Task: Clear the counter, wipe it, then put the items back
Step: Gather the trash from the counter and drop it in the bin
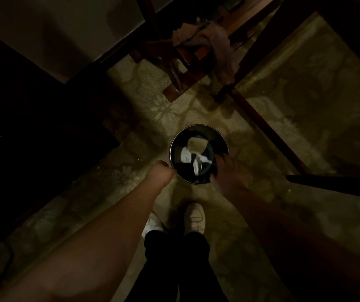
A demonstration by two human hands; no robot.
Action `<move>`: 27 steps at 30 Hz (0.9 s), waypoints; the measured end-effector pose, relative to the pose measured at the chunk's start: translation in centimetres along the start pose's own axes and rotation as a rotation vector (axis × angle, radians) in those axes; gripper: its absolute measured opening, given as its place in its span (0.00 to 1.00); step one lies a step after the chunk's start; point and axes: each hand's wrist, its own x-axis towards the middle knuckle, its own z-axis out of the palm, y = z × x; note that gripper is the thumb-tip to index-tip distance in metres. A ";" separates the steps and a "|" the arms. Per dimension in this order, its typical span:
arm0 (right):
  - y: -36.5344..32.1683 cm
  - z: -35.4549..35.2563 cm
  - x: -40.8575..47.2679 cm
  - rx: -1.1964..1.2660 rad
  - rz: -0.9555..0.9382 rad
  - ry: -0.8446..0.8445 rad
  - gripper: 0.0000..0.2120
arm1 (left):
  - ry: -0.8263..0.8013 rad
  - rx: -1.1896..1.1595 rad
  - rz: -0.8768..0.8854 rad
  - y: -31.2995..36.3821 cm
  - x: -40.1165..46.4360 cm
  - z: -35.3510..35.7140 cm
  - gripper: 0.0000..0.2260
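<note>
Waste bin (198, 131), round, dark, with a thin bright rim, sits low over the patterned carpet (196, 107), just ahead of the person's two pale shoes (194, 216). Inside it lie a tan card scrap (197, 144) and some white paper pieces (196, 165).

Left hand (160, 174) meets the bin's near-left rim; its grip appears curled at the edge, but blur and dim light hide the fingers, so whether it clamps the rim cannot be told. Right hand (225, 171) lies on the near-right rim, fingers curled over the edge into the bin and the thumb on the outer wall: a grip clamped on the bin.

Beyond the bin stands a dark wooden chair (187, 62) with a crumpled pinkish cloth (214, 40) draped over its seat. Dark trousers (174, 258) show at the bottom of the head view. The scene is poorly lit; the left side is in deep shadow.
</note>
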 end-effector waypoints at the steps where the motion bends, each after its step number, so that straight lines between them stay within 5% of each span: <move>1: -0.1 -0.3 -0.4 0.004 0.005 -0.002 0.30 | 0.006 0.023 0.009 0.1 -0.8 -0.4 0.08; 14: -5.5 -12.3 -9.0 0.266 -0.034 -0.078 0.15 | 0.126 0.175 0.231 3.8 -17.1 -8.5 0.15; 27: -15.6 -27.6 -19.4 0.225 -0.156 -0.096 0.15 | 0.403 -0.056 0.337 5.2 -38.7 -19.5 0.13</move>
